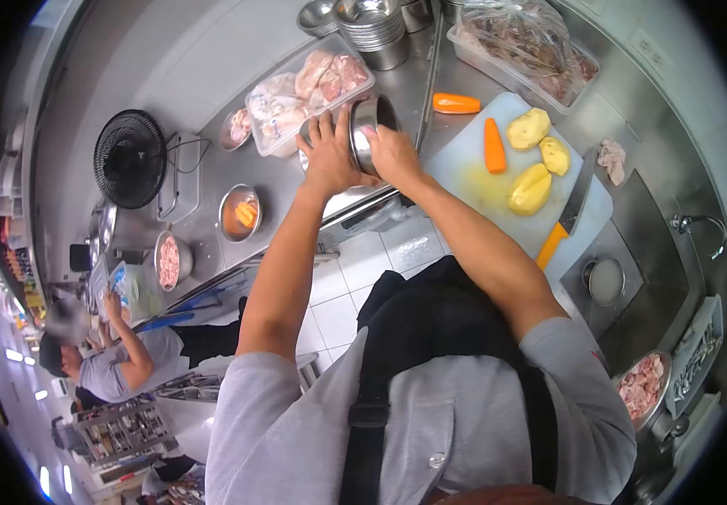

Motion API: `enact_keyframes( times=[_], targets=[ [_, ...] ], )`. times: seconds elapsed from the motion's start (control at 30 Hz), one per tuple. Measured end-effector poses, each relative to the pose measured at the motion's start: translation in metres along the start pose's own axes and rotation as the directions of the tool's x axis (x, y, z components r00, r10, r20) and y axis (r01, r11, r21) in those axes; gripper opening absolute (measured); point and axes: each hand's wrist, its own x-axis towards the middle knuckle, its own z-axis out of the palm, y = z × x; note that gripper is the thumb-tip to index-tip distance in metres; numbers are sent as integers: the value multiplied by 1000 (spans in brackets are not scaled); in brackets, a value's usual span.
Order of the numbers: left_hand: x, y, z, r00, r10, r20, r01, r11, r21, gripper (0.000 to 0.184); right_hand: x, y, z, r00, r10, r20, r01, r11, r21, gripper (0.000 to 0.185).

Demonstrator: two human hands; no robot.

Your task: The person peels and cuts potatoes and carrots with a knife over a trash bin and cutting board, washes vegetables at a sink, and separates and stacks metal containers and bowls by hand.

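Note:
My left hand [331, 153] has its fingers spread over the side of stainless steel bowls beside the counter edge. My right hand [393, 156] grips a tilted metal bowl [362, 139], its thumb near the rim. The bowls' contents do not show. Just beyond my left hand is a clear plastic tub [278, 148] of raw, pale meat, probably poultry. To the right of my right hand lies a light blue cutting board [456, 164]. On it are a peeled carrot [495, 146], several peeled yellow potato pieces [531, 190] and a knife [569, 215] with an orange handle.
Another carrot [456, 103] lies beside the board. Stacked metal bowls [372, 34] and a bagged-meat tub [498, 63] stand behind. A bowl of orange pieces [227, 227] and a black fan [130, 160] are left; a sink with a faucet [700, 225] is right. A co-worker [128, 362] works at far left.

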Motion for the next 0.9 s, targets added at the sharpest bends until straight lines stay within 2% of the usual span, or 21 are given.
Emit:
enact_keyframes(
  times=[0.07, 0.17, 0.23, 0.3, 0.33, 0.4, 0.47, 0.53, 0.57, 0.6, 0.63, 0.73, 0.8, 0.83, 0.87, 0.9],
  targets=[
    [5, -4, -5, 999, -37, 33, 36, 999, 34, 150, -29, 18, 5, 998, -28, 49, 30, 999, -42, 40],
    [8, 3, -3, 997, -54, 54, 52, 998, 30, 156, -33, 26, -4, 999, -34, 15, 32, 994, 107, 40],
    [-4, 22, -20, 989, -92, 120, 86, 995, 51, 162, -9, 32, -10, 993, 116, 40, -122, 965, 234, 46],
    [-19, 35, -19, 982, -151, 110, 138, 984, 112, 163, 29, 32, -12, 963, 216, 161, -252, 933, 256, 54],
    [-24, 40, -13, 986, -156, 60, 149, 983, 110, 163, 45, 29, -9, 943, 224, 246, -271, 946, 177, 60],
    [-33, 38, 0, 985, -168, -33, 170, 979, 109, 163, 59, 19, 7, 969, 185, 162, -191, 981, 21, 61],
    [-29, 22, -3, 988, -155, -5, 154, 978, 141, 163, 56, 12, 21, 980, 173, 97, -165, 983, -84, 58],
    [-30, 9, -5, 991, -134, -12, 134, 971, 198, 160, 45, 8, 20, 995, 59, 76, -54, 997, -63, 55],
    [-29, 3, -8, 985, -170, 10, 166, 970, 178, 160, 38, 8, 20, 998, 4, 70, -1, 999, -50, 54],
    [-25, -3, -11, 980, -197, 36, 189, 968, 163, 160, 27, 6, 13, 987, -121, 104, 127, 990, -57, 46],
    [-22, -11, -11, 972, -223, 67, 212, 967, 144, 160, 13, 8, 7, 984, -136, 112, 141, 989, -37, 43],
    [-18, -42, -16, 975, -127, 182, 130, 991, -7, 158, -22, 18, -5, 964, -217, 151, 218, 976, 12, 37],
    [-11, -48, -25, 960, -83, 269, 104, 992, -64, 156, -21, 21, -19, 945, -165, 283, 154, 986, 61, 38],
    [-10, -47, -23, 968, -114, 225, 122, 992, -19, 156, -13, 17, -27, 930, -143, 340, 125, 989, 74, 38],
    [-12, -43, -19, 974, -135, 179, 133, 991, 27, 156, 1, 14, -28, 907, -40, 418, 7, 997, 80, 45],
    [-15, -38, -18, 980, -148, 134, 139, 988, 73, 156, 17, 14, -20, 926, -7, 378, -47, 990, 134, 49]
  ],
)
